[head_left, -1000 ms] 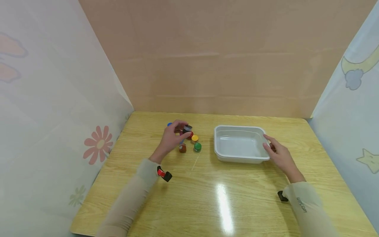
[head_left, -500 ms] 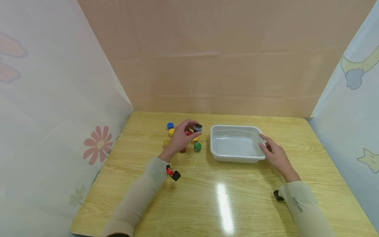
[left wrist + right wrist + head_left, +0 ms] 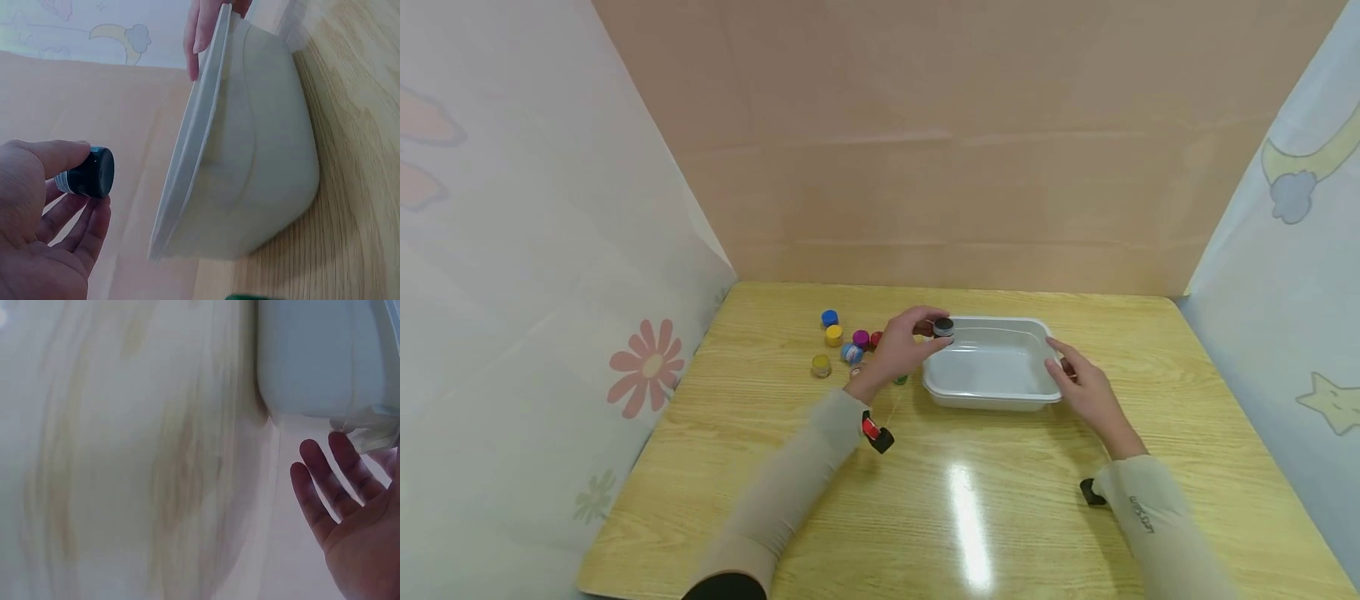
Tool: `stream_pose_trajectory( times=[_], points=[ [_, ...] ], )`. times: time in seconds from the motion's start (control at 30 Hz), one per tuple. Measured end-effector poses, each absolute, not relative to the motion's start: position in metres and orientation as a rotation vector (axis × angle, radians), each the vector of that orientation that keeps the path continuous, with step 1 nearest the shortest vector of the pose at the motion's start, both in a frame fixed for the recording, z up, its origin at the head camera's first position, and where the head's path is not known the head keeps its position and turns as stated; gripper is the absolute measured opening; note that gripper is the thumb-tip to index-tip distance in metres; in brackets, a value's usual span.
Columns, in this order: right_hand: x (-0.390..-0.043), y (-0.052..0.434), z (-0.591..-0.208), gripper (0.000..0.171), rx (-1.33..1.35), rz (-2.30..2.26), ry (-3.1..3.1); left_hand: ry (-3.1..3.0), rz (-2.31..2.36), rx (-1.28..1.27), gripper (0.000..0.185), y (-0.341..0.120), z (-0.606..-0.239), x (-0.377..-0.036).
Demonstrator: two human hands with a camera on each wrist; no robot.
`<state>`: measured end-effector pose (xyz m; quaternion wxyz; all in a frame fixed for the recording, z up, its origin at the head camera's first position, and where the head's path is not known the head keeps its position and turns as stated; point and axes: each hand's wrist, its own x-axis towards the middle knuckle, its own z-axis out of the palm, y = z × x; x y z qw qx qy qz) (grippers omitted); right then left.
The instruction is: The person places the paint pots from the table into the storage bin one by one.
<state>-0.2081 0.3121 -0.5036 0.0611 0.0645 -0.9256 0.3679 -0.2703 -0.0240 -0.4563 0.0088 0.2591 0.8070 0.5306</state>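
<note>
Black-capped jar held at the tray's left rim

Head view: the left hand point(image 3: 898, 350) pinches a small black-capped jar point(image 3: 943, 327) above the near-left rim of the white tray point(image 3: 992, 398) on the worktop point(image 3: 970, 500); the right hand point(image 3: 1086, 392), fingers straight, steadies the far side. Left wrist view: the jar point(image 3: 87, 174) lies sideways, its short axis and cap pointing toward the tray point(image 3: 250, 156). Best carried well past the rim before loosening the grip. Right wrist view: open fingers point(image 3: 331, 487) touch the tray's edge point(image 3: 369, 434).

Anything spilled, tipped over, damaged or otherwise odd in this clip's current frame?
Nothing stands out. The white tray sits flat on the table and holds nothing. The small paint pots stand upright with lids on. The left hand holds a black-lidded pot over the tray's rim; the right hand touches its far side.
</note>
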Motion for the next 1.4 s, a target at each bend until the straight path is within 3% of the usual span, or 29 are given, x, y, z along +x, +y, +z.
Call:
stream_pose_trajectory(
  times=[0.6,1.4],
  points=[
    [-0.213,0.3,-0.517,0.064,0.099,1.601,-2.722,2.526,1.561,0.79,0.035,0.049,-0.47,-0.285],
    [-0.214,0.302,-0.52,0.064,0.098,1.658,-2.716,2.712,1.28,0.651,0.034,0.11,-0.483,-0.296]
  ],
)
